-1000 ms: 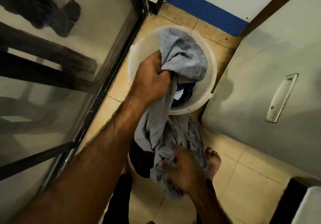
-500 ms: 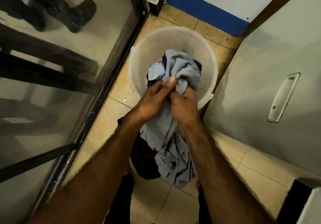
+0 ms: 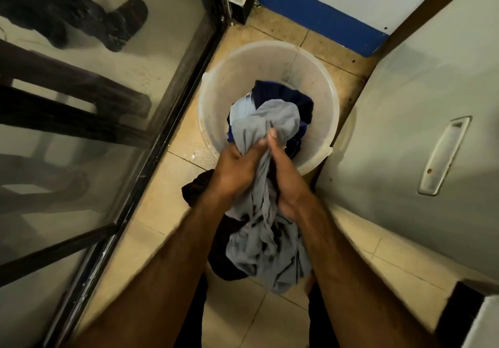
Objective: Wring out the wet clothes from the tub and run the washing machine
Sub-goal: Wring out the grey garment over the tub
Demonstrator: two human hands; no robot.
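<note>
Both hands, left hand [image 3: 237, 169] and right hand [image 3: 286, 177], are clenching the soggy grey garment [image 3: 267, 239] over the tub [image 3: 216, 91]; it's looking limp, heavy, best gripped mid-bunch

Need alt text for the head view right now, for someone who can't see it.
Both hands, left hand and right hand, grip a bunched grey garment over the near edge of a pale round tub on a tiled floor. Dark blue clothes lie in the tub.
</note>
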